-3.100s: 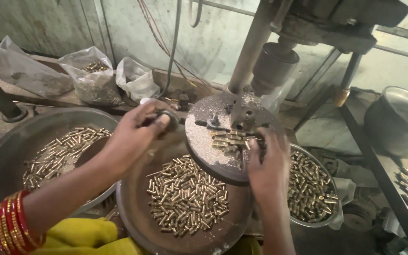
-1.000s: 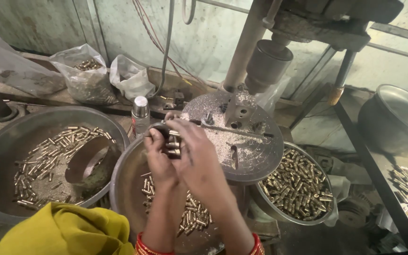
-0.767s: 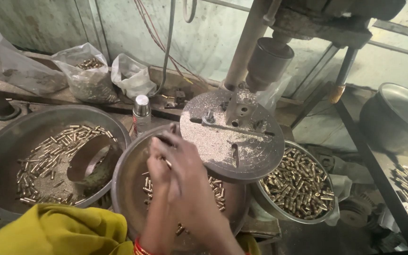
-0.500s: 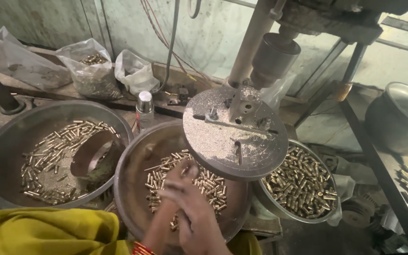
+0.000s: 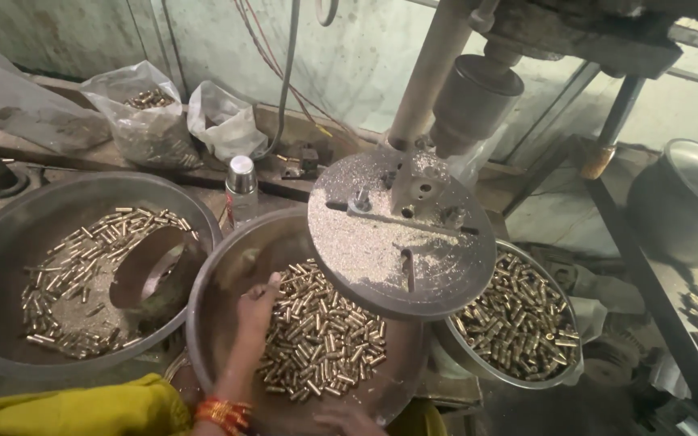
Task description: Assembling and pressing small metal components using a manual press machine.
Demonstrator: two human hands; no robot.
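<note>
The left hand point(image 5: 256, 311) is seen lying in the middle steel bowl point(image 5: 212, 282), fingers loosely curled and resting against the left edge of the heap of small brass cylinders point(image 5: 325, 339); whether any piece is pinched cannot be told. Only the knuckles of the right hand point(image 5: 349, 420) are shown at the bottom edge, just below the heap, and its grip cannot be told either. The heap is found to the right of the left hand and directly ahead of the right hand, both hands being close to it. The cylinders lie flat, long axes pointing every way. The heap's far side is overhung by the dusty round machine plate point(image 5: 401, 234). More brass pieces are held in the left bowl point(image 5: 10, 234) and the right bowl point(image 5: 519, 311)
</note>
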